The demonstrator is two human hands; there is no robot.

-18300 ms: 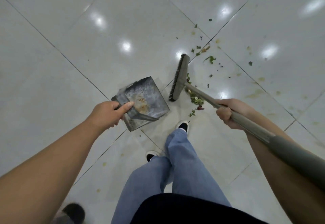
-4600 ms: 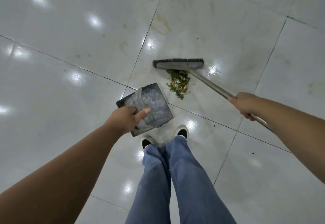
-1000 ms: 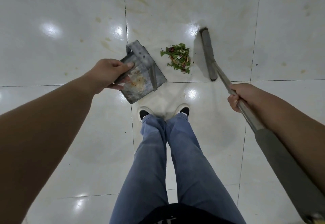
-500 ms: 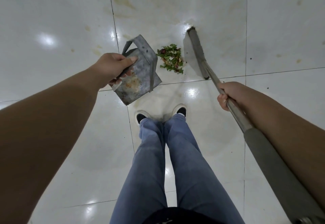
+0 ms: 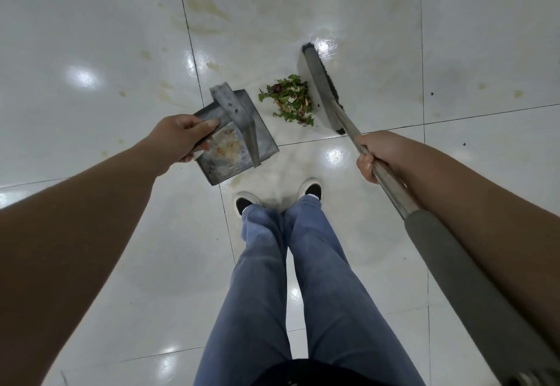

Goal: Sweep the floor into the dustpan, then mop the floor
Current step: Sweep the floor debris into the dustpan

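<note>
Head view
Broom (image 5: 360,140): long axis slants from the lower right corner up toward the middle of the frame; metal shaft with a grey sleeve on its near part; the narrow head (image 5: 321,85) lies farthest from the person, its own length running toward and away from the person, dark bristles showing along its right edge
Debris pile (image 5: 289,101): green leaf scraps with reddish and pale bits, heaped on the floor just left of the broom head, between the head and the dustpan
Dustpan (image 5: 235,140): grey metal, tilted, stained orange-brown inside; one corner points toward the person's shoes, a flat strap handle crosses its top; it sits left of the pile, close but apart
Left hand (image 5: 178,137): fingers and thumb curled round the dustpan's left rim, gripping it
Right hand (image 5: 378,155): fingers wrapped round the bare metal shaft, above the grey sleeve
Floor (image 5: 91,37): glossy pale tiles with thin dark grout lines, bright ceiling-light reflections, yellowish-brown smears and spots, mostly in the far half
Person: blue jeans (image 5: 288,279), black-and-white shoes (image 5: 312,190) side by side, near the dustpan's lower corner
</note>
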